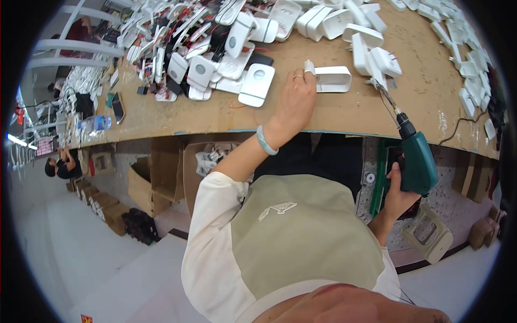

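Observation:
My left hand (297, 102), with a ring and a pale bangle, rests on the cardboard-covered table. Its fingers close over the left end of an open, tray-shaped white plastic casing (340, 89). Something white, like a wrap, covers one fingertip. In my right hand (397, 195) is a green electric screwdriver (419, 161), gripped by its handle beyond the table's front edge. Its long bit points away over the table, the tip beside a pair of white casings (371, 60). Whether the tip touches them I cannot tell.
A large heap of white covers (200, 72) with red and black wires fills the far left. More white casings (458, 54) line the far right. A phone (118, 107) and a plastic bottle (96, 123) lie left. Below are cardboard boxes (161, 172) and a plastic stool (428, 234).

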Tool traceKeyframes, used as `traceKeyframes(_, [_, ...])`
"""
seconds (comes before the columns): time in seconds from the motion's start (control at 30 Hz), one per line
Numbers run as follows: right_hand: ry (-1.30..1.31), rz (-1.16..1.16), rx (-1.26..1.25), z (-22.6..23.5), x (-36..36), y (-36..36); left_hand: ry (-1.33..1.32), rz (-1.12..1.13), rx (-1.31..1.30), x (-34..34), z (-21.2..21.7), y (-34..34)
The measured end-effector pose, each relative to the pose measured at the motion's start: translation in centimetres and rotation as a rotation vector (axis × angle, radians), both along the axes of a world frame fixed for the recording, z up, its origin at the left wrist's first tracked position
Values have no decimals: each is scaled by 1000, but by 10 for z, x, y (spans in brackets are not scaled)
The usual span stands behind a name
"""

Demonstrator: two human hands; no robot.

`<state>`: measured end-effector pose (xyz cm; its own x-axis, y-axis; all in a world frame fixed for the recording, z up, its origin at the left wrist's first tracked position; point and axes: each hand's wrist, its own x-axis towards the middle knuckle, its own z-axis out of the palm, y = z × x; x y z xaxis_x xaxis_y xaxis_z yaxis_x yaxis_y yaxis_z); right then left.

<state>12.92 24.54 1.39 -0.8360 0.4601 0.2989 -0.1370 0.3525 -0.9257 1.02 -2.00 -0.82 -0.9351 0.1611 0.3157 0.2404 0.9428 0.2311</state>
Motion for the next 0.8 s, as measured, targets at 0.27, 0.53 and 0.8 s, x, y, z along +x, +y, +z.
traceKeyframes(0.27, [-2, 150, -72, -7, -16, -8, 186, 322, -67, 64, 27, -63])
traceKeyframes(0.53, [-67, 150, -111, -7, -13, -15, -56, 471, 994, 70, 10, -73])
traceKeyframes(0.8, [-68, 64, -58, -5, -13, -1, 298, 96, 343, 36, 56, -61])
